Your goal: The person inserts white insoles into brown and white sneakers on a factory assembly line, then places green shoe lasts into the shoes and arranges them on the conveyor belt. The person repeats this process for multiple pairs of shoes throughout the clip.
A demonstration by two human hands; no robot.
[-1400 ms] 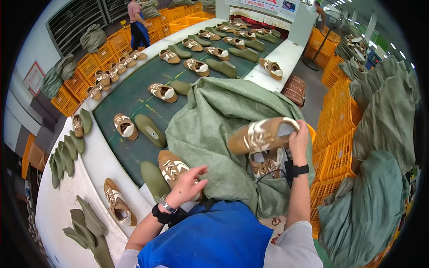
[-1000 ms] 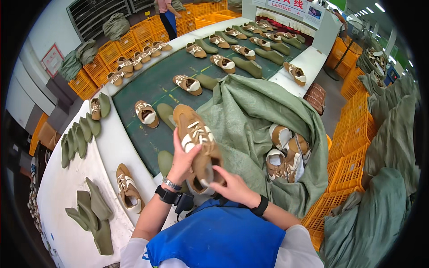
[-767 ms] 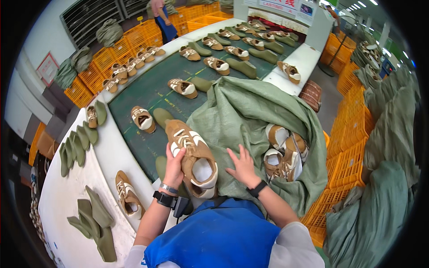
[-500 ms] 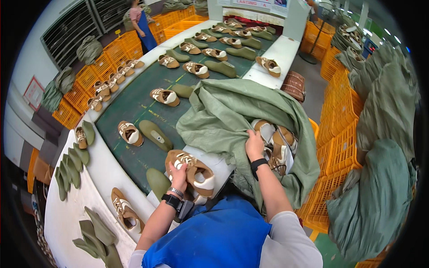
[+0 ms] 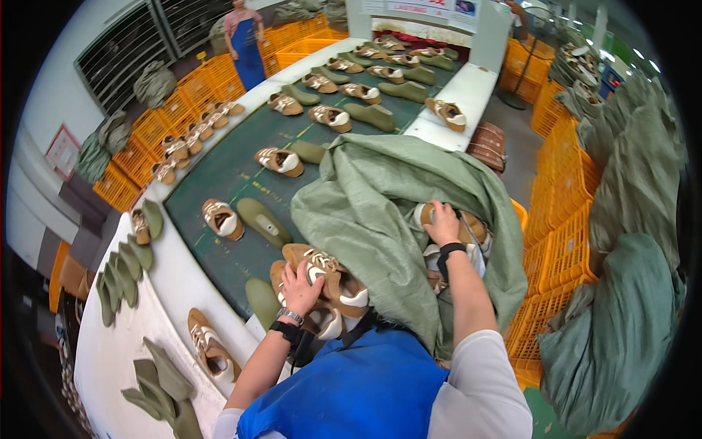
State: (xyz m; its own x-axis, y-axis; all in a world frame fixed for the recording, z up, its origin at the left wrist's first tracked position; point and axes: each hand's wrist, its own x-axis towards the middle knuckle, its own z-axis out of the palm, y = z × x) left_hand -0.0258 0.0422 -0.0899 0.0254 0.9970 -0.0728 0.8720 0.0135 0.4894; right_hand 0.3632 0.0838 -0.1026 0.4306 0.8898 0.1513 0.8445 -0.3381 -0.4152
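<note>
Close in front of me, my left hand (image 5: 300, 293) is closed on a brown sneaker (image 5: 344, 287) with white laces and stripes. A second brown sneaker (image 5: 324, 322) lies under and beside it, partly covered. My right hand (image 5: 442, 227) reaches into the mouth of a green woven sack (image 5: 365, 197), its fingers curled over a brown and white sneaker (image 5: 423, 213) inside. Other sneakers (image 5: 475, 228) lie in the sack around it, partly hidden by my hand and the cloth. Left of my left hand stands a green shoe last (image 5: 262, 301).
Sneakers and green lasts stand in rows on the dark green conveyor belt (image 5: 212, 172). More lasts (image 5: 157, 384) and a sneaker (image 5: 210, 344) rest on the white side table (image 5: 110, 358). Orange crates (image 5: 556, 249) with draped sacks line the right. A person (image 5: 245, 44) stands at the far left.
My right hand has let go of the sack's edge and moved onto a sneaker inside. My left hand has shifted right; a second sneaker shows more clearly beside the held one.
</note>
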